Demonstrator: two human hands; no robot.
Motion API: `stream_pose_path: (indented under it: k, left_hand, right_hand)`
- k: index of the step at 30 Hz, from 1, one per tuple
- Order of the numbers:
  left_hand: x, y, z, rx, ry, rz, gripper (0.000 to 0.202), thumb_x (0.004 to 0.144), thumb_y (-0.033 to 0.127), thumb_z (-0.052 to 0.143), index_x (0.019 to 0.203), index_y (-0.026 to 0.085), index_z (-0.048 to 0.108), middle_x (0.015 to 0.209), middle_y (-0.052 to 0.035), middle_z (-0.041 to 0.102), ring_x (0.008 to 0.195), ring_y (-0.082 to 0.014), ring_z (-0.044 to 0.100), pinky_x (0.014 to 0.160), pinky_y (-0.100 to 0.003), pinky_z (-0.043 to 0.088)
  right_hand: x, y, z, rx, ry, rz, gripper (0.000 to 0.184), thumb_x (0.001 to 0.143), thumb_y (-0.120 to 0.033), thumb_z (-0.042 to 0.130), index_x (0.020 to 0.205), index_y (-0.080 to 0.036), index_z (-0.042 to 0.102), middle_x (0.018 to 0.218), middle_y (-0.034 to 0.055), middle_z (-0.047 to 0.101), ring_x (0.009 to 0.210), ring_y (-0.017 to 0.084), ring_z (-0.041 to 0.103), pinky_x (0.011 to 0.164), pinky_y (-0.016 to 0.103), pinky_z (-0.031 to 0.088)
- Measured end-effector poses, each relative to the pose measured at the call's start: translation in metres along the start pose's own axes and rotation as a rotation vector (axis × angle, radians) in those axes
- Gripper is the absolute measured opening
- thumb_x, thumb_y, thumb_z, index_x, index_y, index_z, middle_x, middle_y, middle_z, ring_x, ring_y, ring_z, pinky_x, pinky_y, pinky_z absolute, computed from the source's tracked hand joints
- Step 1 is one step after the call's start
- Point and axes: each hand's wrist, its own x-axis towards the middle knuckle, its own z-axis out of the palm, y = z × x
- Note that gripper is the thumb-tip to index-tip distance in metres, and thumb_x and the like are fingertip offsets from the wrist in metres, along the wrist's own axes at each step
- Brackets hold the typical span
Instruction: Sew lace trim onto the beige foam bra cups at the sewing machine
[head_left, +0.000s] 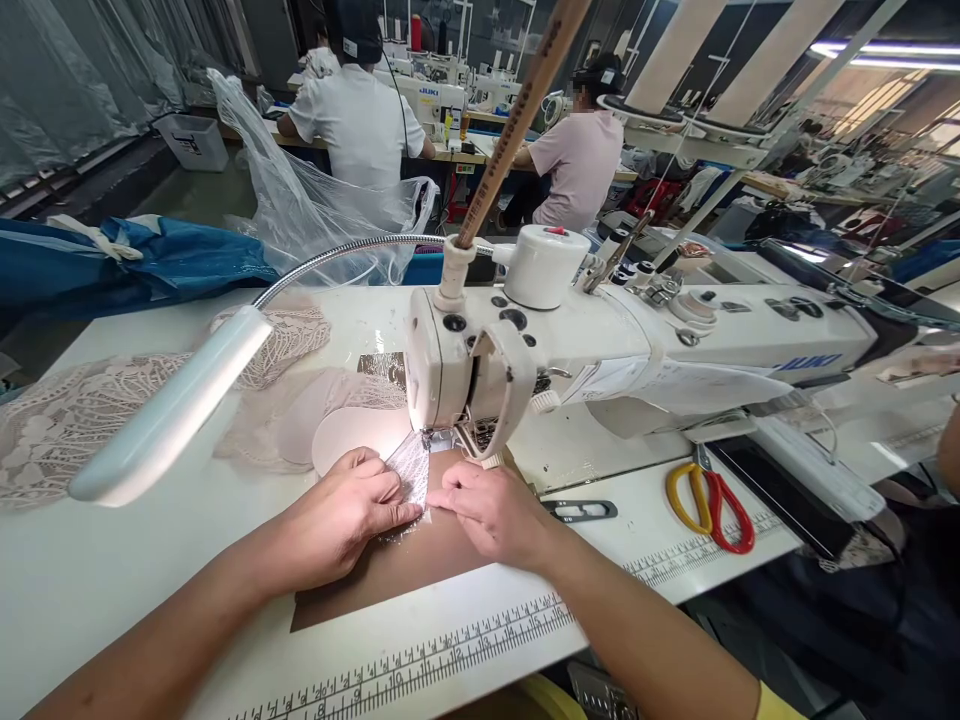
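My left hand (pixel 341 512) and my right hand (pixel 491 510) rest on the table just in front of the needle of a white sewing machine (pixel 600 350). Between them lies a small piece of white lace (pixel 410 474), running up under the presser foot. My left fingers are bent and press on the lace's left edge; my right fingertips pinch its lower right edge. Both hands lie on a brown sheet (pixel 405 570). Beige cups and lace fabric (pixel 330 420) sit just beyond my left hand.
A gooseneck lamp (pixel 172 405) hangs over the table's left. Red-and-yellow scissors (pixel 712 500) and a small metal tool (pixel 581 511) lie right of my hands. A ruler (pixel 420 660) runs along the front edge. Blue fabric and clear plastic are behind; two people sit at other machines.
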Motion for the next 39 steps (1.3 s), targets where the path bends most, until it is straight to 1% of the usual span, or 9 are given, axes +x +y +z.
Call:
stream_pose_path:
  k: [6,9,11,12,16,24,31,34,39]
  left_hand:
    - [-0.001,0.002,-0.001,-0.015,0.021,-0.009,0.043,0.090,0.007,0.042,0.120,0.030,0.063,0.080,-0.0048,0.055,0.078,-0.0204,0.046,0.076,-0.036,0.039]
    - [0.002,0.003,-0.001,-0.071,0.087,-0.068,0.041,0.090,0.008,0.043,0.121,0.028,0.062,0.107,-0.0078,0.062,0.092,-0.0221,0.052,0.081,-0.036,0.043]
    - [0.007,0.003,0.002,-0.050,0.136,-0.106,0.040,0.091,0.011,0.043,0.126,0.023,0.057,0.123,-0.0100,0.059,0.096,-0.0234,0.054,0.082,-0.037,0.046]
    - [0.009,0.003,0.003,-0.014,0.147,-0.126,0.039,0.092,0.012,0.042,0.127,0.020,0.056,0.126,-0.0111,0.059,0.096,-0.0241,0.055,0.081,-0.038,0.046]
    - [0.017,0.002,0.006,0.127,0.100,-0.182,0.034,0.092,0.011,0.042,0.122,0.015,0.057,0.125,-0.0123,0.061,0.092,-0.0251,0.056,0.081,-0.041,0.046]
    - [0.020,0.002,0.005,0.169,0.050,-0.190,0.034,0.091,0.013,0.043,0.121,0.014,0.059,0.118,-0.0134,0.063,0.084,-0.0236,0.054,0.075,-0.040,0.045]
    - [0.021,-0.003,0.005,0.172,0.083,-0.159,0.034,0.090,0.011,0.044,0.120,0.016,0.059,0.121,-0.0127,0.063,0.097,-0.0264,0.054,0.082,-0.041,0.045]
    - [0.021,-0.005,0.004,0.170,0.089,-0.135,0.031,0.091,0.011,0.044,0.117,0.015,0.060,0.122,-0.0120,0.064,0.100,-0.0268,0.054,0.084,-0.042,0.045]
    - [0.021,-0.009,0.004,0.170,0.134,-0.079,0.028,0.094,0.013,0.044,0.116,0.016,0.061,0.121,-0.0114,0.065,0.101,-0.0277,0.055,0.082,-0.043,0.044]
  right_hand:
    - [0.000,-0.008,0.001,-0.082,-0.077,0.006,0.033,0.080,-0.003,0.050,0.104,-0.020,0.066,0.085,0.0026,0.058,0.076,0.016,0.044,0.064,0.028,0.029]
    - [0.001,-0.011,-0.001,-0.144,-0.111,0.004,0.030,0.077,-0.003,0.050,0.096,-0.020,0.065,0.082,0.0023,0.056,0.076,0.017,0.043,0.063,0.028,0.028]
    - [0.002,-0.013,-0.002,-0.170,-0.124,0.001,0.025,0.076,-0.004,0.050,0.090,-0.019,0.064,0.081,0.0027,0.056,0.076,0.017,0.042,0.063,0.029,0.028]
    - [0.002,-0.013,-0.002,-0.183,-0.128,0.000,0.022,0.076,-0.005,0.051,0.087,-0.018,0.063,0.081,0.0028,0.055,0.076,0.017,0.042,0.063,0.029,0.028]
    - [0.002,-0.013,-0.001,-0.219,-0.114,0.000,0.017,0.076,-0.006,0.052,0.083,-0.018,0.061,0.078,0.0022,0.053,0.074,0.017,0.041,0.061,0.029,0.026]
    - [0.000,-0.010,0.003,-0.217,-0.061,0.002,0.014,0.076,-0.006,0.052,0.081,-0.018,0.060,0.078,0.0025,0.053,0.073,0.017,0.040,0.061,0.029,0.025]
    - [0.006,-0.011,0.002,-0.248,-0.047,0.087,0.015,0.072,-0.005,0.053,0.077,-0.018,0.057,0.072,0.0016,0.050,0.072,0.017,0.039,0.060,0.029,0.025]
    - [0.008,-0.011,0.002,-0.271,-0.032,0.121,0.017,0.073,-0.005,0.053,0.082,-0.018,0.059,0.075,0.0026,0.052,0.078,0.019,0.042,0.063,0.030,0.027]
    - [0.012,-0.010,0.002,-0.277,-0.041,0.171,0.028,0.080,-0.007,0.051,0.103,-0.017,0.063,0.089,0.0056,0.060,0.085,0.020,0.047,0.070,0.031,0.033]
